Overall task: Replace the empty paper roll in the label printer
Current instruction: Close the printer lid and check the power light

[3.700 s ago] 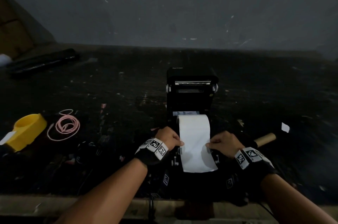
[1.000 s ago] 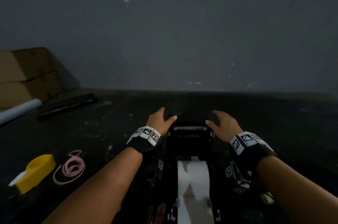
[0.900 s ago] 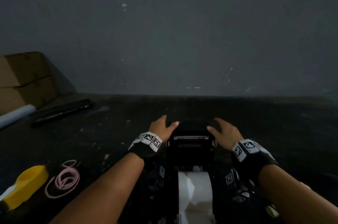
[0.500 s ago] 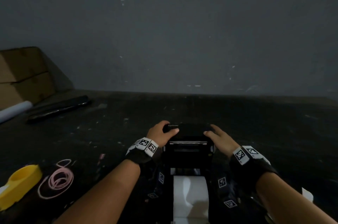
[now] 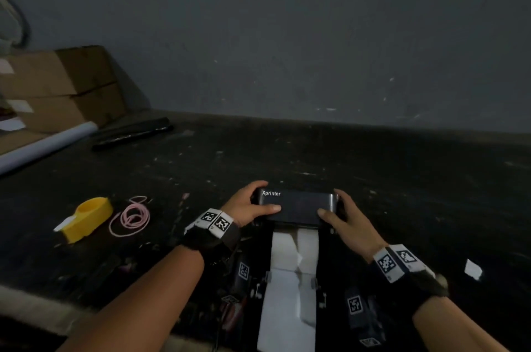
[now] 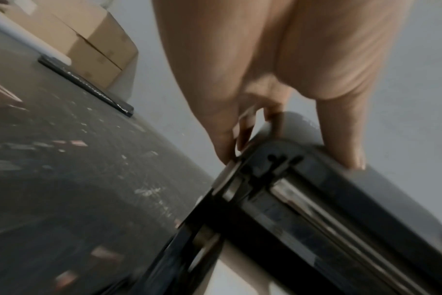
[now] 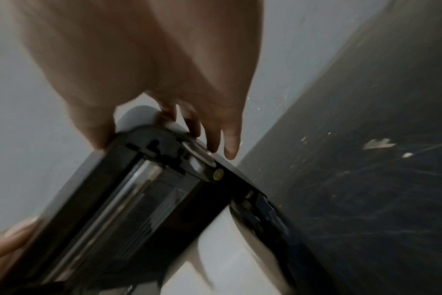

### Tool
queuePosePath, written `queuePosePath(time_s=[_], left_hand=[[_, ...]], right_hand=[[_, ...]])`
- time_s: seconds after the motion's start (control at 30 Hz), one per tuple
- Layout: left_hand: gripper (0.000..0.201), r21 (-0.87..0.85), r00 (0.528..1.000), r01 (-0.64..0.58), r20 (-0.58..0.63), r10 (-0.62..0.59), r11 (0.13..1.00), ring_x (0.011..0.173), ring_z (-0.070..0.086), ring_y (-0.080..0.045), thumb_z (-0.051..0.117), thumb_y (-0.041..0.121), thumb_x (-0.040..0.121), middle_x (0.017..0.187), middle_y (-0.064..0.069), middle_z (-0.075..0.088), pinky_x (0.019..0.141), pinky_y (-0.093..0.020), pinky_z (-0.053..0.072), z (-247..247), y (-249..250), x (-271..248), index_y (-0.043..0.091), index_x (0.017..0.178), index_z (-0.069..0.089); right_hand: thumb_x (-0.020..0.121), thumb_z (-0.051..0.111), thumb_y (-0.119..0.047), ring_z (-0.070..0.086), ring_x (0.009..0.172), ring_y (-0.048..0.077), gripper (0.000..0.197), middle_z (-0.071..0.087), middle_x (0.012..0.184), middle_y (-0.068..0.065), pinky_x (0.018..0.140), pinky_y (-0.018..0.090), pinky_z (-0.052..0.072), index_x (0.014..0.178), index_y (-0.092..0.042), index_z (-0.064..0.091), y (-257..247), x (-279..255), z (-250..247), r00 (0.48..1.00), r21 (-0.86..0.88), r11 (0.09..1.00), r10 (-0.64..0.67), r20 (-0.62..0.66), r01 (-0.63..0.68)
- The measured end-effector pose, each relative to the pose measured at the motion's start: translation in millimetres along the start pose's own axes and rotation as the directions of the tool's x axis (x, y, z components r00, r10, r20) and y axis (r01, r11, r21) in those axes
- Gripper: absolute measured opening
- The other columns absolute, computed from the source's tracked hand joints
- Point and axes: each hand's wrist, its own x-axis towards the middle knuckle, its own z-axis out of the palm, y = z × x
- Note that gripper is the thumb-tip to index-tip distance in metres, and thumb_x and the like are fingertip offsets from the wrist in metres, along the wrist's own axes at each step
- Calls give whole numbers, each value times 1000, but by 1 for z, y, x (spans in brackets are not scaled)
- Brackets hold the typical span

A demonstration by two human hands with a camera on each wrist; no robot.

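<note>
The black label printer's lid (image 5: 297, 205), marked Xprinter, is tilted partway down over the open body. My left hand (image 5: 247, 205) grips the lid's left end, thumb on top and fingers curled round its far edge. My right hand (image 5: 343, 213) grips the right end the same way. Below the lid, a white paper roll (image 5: 294, 248) sits in the bay, and its loose strip (image 5: 287, 314) runs toward me. The left wrist view shows the lid's underside (image 6: 316, 199) with a roller; the right wrist view shows the lid's underside (image 7: 129, 199) above the white paper (image 7: 230, 249).
On the dark worktable (image 5: 402, 179), at the left, lie a yellow tape dispenser (image 5: 86, 218) and pink rubber bands (image 5: 130, 216). Cardboard boxes (image 5: 63, 84), a white tube (image 5: 43, 147) and a black bar (image 5: 132, 133) sit far left. A small white scrap (image 5: 472, 269) lies right.
Both hands moved from the paper's sides up to the raised lid, took hold of its ends and swung it down toward me. The lid now faces up, lower over the roll.
</note>
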Motion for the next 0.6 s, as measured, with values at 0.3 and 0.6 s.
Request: queuePosePath(time_s=[0.3,0.6], left_hand=[[82,93,990,-41,139,27,995,120,55,-12,76,49,64,130,6,59,109,-38,39,20,-37,-59,30,135,42],[80,115,989,-73,138,57,991,125,50,-15,75,47,69,138,3,52,108,-39,39,31,-61,-78,28,137,38]], right_hand=[[85,63,-31,42,128,18,70,45,141,4,94,21,29,142,-20,24,0,-74,32,999,-193,981,-30,-11,27],[79,68,-38,35,134,20,89,36,148,6,108,31,29,146,-17,14,21,-97,53,999,-311,950,27,-22,-33]])
